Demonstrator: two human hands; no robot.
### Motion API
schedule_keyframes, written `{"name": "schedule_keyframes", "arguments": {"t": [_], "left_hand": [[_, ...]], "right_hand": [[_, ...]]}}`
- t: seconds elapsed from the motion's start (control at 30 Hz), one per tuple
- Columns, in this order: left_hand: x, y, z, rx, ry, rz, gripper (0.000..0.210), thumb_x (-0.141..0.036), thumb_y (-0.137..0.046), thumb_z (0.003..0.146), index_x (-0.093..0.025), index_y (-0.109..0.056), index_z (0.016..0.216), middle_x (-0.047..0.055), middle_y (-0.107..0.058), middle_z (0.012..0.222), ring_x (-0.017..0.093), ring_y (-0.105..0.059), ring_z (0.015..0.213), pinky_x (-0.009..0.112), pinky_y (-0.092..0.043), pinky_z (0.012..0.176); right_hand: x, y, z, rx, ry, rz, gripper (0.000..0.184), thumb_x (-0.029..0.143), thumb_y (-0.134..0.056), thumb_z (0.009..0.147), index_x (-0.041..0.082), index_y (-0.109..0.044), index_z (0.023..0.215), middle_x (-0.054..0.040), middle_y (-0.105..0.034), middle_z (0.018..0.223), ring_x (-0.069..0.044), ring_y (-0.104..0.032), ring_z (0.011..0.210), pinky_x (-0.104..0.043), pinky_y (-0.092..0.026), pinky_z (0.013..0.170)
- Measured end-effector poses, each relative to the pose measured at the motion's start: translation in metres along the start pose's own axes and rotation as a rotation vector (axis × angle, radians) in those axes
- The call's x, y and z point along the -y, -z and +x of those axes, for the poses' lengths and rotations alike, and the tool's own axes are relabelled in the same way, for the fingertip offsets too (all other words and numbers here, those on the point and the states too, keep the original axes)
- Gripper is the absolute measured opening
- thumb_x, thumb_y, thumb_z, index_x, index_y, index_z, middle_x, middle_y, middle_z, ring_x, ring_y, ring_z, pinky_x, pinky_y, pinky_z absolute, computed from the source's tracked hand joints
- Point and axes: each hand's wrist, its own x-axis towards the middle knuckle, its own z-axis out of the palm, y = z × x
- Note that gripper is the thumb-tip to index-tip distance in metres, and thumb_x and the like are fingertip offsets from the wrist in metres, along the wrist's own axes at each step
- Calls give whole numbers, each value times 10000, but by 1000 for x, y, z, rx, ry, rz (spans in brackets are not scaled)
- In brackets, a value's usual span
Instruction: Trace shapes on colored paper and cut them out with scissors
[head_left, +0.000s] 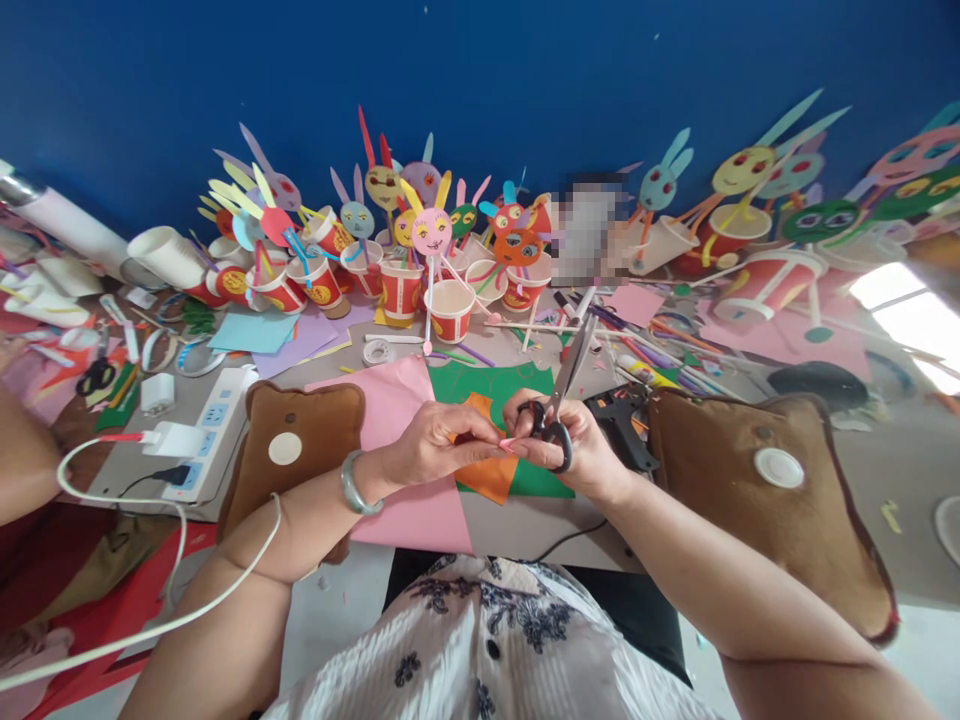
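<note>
In my right hand [574, 455] are scissors [575, 368], with dark handles around the fingers and the blades pointing up and away from me. Its fingertips also touch a tiny pink paper piece [508, 444]. My left hand [439, 440], with a bangle at its wrist, is closed in a pinch on the same piece, so the fingertips of both hands meet there. Beneath the hands lie an orange paper piece [491, 482], a green paper sheet [551, 483] and a large pink paper sheet [409, 515]. The hands partly cover the orange paper.
Paper cups with rabbit-faced figures [433, 232] line the blue wall. Brown cushions [300, 425] lie at both sides. At left are a power strip [217, 430] and a white cable [169, 628]. Pens and sticks [652, 350] clutter the right back.
</note>
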Motion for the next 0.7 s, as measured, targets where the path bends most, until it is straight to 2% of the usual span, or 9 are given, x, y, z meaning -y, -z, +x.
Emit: {"name": "schedule_keyframes", "arguments": {"t": [0.17, 0.37, 0.6, 0.7], "left_hand": [[1, 0, -2, -23, 94, -34, 97, -256, -691, 867, -162, -711, 852, 24, -712, 737, 65, -567, 584, 172, -403, 533], [0, -1, -2, -24, 163, -39, 148, -305, -696, 862, -161, -727, 850, 47, -735, 770, 89, -609, 621, 190, -426, 558], [2, -2, 0, -52, 201, -6, 194, -340, -702, 852, -156, -725, 794, 47, -724, 732, 100, -611, 613, 203, -433, 560], [1, -3, 1, -80, 211, 9, 201, -338, -709, 845, -154, -716, 762, 35, -709, 699, 87, -582, 583, 196, -419, 544]], "right_hand": [[-1, 2, 0, -5, 43, -60, 211, 337, -834, 704, 200, -674, 719, -12, -582, 789, -130, -545, 671, -267, -471, 611], [-4, -1, 0, -98, 113, -81, 219, 279, -861, 682, 208, -656, 709, 1, -574, 789, -125, -553, 691, -248, -480, 619], [-6, 0, 0, -80, 144, -171, 181, 294, -851, 700, 215, -695, 747, -18, -608, 824, -151, -604, 734, -271, -513, 651], [-5, 1, 0, -69, 157, -224, 148, 333, -807, 753, 217, -718, 775, -33, -636, 824, -168, -627, 753, -285, -524, 659]]}}
